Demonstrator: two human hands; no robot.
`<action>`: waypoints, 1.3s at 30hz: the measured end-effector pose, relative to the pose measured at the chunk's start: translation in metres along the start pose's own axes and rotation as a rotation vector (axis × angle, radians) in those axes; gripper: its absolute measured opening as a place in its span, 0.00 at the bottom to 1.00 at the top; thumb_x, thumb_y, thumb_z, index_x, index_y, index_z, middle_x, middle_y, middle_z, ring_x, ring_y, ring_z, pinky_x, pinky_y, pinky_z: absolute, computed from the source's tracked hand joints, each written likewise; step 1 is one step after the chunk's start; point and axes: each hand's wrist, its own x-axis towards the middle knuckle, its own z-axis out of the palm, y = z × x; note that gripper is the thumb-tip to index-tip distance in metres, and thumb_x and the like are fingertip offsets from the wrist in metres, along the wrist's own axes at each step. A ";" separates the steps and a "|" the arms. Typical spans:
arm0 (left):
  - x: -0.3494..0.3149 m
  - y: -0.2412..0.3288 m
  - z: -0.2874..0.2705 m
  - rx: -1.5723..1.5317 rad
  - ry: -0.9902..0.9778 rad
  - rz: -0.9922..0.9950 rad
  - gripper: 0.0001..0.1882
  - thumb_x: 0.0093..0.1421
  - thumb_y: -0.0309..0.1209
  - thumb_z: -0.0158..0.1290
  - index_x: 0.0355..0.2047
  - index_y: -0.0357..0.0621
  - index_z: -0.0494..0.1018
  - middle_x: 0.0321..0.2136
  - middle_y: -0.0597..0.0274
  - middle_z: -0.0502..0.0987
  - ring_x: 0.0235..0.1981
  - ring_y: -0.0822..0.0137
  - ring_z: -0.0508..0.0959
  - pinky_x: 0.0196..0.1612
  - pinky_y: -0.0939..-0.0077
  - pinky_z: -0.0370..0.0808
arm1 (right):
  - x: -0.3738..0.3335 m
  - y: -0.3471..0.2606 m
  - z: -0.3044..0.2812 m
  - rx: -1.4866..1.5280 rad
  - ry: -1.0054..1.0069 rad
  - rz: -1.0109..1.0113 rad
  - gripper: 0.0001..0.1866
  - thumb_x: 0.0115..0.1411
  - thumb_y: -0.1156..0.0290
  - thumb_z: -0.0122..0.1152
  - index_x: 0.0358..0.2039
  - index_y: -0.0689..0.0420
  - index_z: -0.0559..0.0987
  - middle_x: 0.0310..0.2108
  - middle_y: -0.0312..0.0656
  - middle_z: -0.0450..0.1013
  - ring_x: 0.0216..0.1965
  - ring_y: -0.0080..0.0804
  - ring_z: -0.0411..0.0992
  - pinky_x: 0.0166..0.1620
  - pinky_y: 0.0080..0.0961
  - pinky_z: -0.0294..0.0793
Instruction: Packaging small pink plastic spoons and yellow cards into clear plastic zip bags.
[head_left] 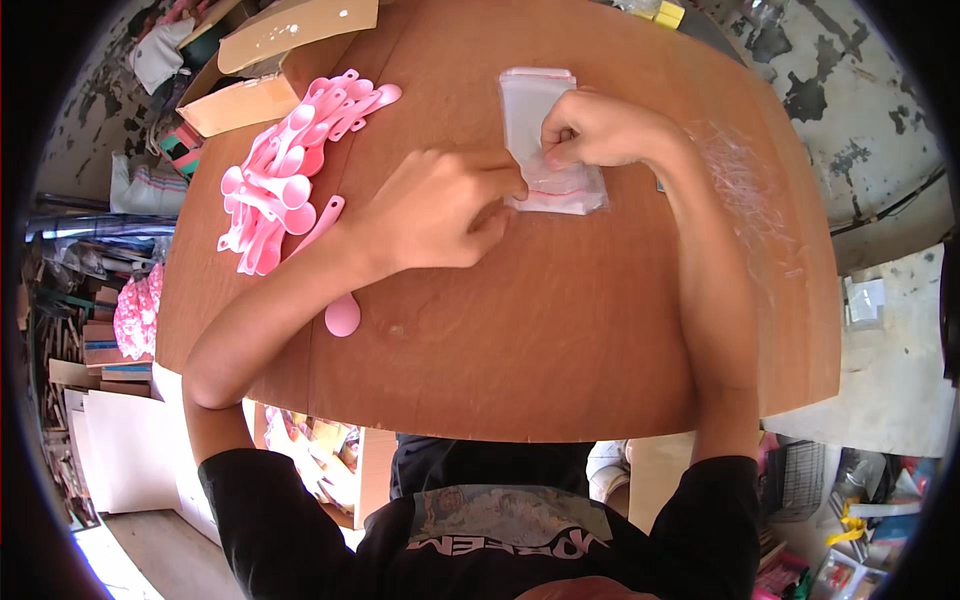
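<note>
any join between pink handle (322, 222) and pink bowl (343, 316) hidden by left forearm (290, 290), clear bags (535, 110) partly covered by right hand (605, 130), grip of left fingers (497, 180) unclear, clear strips (738, 190) too fine to count, cardboard flap (300, 30) cut by top edge

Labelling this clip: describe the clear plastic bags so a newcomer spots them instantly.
On the brown table, go right from the pink spoons. The clear plastic bags lie there under the right hand, the left hand at their left edge. Unlike the scattered clear strips farther right, they are flat rectangles with a reddish line across the near end.
</note>
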 end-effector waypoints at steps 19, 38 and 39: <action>0.071 -0.031 0.000 -0.833 0.292 -0.037 0.15 0.61 0.27 0.57 0.46 0.35 0.71 0.36 0.58 0.80 0.34 0.74 0.78 0.42 0.75 0.75 | -0.089 -0.017 -0.024 0.136 0.415 0.199 0.07 0.54 0.73 0.64 0.32 0.62 0.80 0.20 0.43 0.73 0.23 0.32 0.70 0.30 0.29 0.68; 0.073 -0.030 -0.013 -0.904 0.304 -0.338 0.17 0.60 0.28 0.57 0.49 0.35 0.73 0.33 0.59 0.79 0.29 0.74 0.78 0.34 0.79 0.77 | -0.139 0.063 -0.004 -0.247 0.398 0.054 0.05 0.47 0.82 0.63 0.27 0.63 0.80 0.26 0.49 0.76 0.29 0.43 0.75 0.33 0.34 0.72; 0.069 -0.030 -0.017 -0.901 0.311 -0.367 0.17 0.60 0.27 0.57 0.48 0.36 0.73 0.34 0.58 0.80 0.29 0.74 0.78 0.35 0.79 0.77 | -0.138 0.041 -0.016 -0.306 0.362 0.185 0.05 0.50 0.81 0.60 0.29 0.64 0.80 0.27 0.48 0.76 0.29 0.38 0.75 0.34 0.30 0.72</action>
